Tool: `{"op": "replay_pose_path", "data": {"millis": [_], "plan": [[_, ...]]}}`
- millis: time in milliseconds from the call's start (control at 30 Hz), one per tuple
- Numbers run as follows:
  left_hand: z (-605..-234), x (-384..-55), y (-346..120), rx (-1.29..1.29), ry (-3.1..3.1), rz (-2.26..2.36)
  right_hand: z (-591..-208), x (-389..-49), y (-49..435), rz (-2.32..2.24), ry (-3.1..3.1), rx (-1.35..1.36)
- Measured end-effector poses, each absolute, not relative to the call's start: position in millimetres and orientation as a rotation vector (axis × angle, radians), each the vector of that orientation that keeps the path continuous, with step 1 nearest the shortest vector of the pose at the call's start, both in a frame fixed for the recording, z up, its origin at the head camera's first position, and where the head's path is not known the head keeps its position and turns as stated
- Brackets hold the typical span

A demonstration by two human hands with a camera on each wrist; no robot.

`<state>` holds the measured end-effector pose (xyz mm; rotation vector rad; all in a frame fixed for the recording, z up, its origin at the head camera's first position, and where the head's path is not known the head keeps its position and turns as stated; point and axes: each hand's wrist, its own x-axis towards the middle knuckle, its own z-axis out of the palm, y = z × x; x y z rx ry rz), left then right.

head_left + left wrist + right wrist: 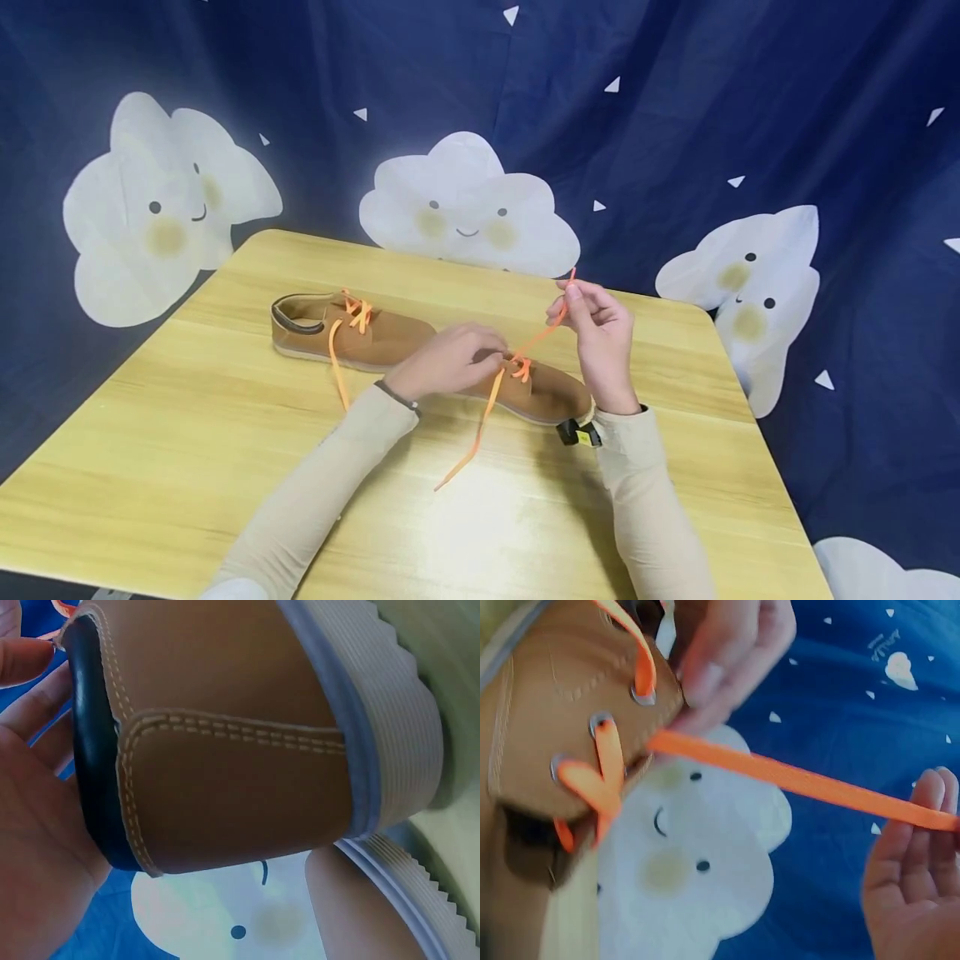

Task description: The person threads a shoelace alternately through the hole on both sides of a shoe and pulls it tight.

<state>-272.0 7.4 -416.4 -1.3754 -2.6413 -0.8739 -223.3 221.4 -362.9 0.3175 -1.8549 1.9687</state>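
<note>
My left hand (447,360) reaches over the opening of the nearer brown shoe (557,393). Its thumb (24,661) and fingers pinch the edge of the upper beside the eyelets, as the right wrist view shows. Up and to the right, my right hand (602,337) pinches an orange shoelace (795,776) near its end. That lace runs taut from the shoe to the fingers, and its tip sticks up above them. The other lace end (480,429) hangs over the shoe's side onto the table. Crossed lace passes through metal eyelets (601,724).
A matching brown shoe (397,337) with orange laces stands behind and to the left, one lace end (336,367) hanging down its side. Both shoes rest on a wooden table (187,450). A dark blue curtain (450,67) with smiling clouds hangs behind.
</note>
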Motion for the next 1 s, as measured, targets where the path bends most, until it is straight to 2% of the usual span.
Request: {"op": "replay_pose_path", "data": {"millis": [167,400,633,1000], "plan": [[-417.2,-273.0,5.7,-1.361,-2.677,-0.931,-364.1,-224.9,230.5,1.926,-2.236,0.233],[-419.2,-274.0,6.9,-1.333,-2.710,-0.938,-384.6,-233.6,236.5,1.879,-2.778,0.206],[-419.4,-274.5,9.4,-1.333,-2.727,-0.895,-400.4,-239.8,236.8,1.829,-2.880,0.186],[-418.2,-272.1,8.4,-1.287,-2.759,-0.908,-405.3,-240.9,229.0,1.743,-2.874,0.208]]}}
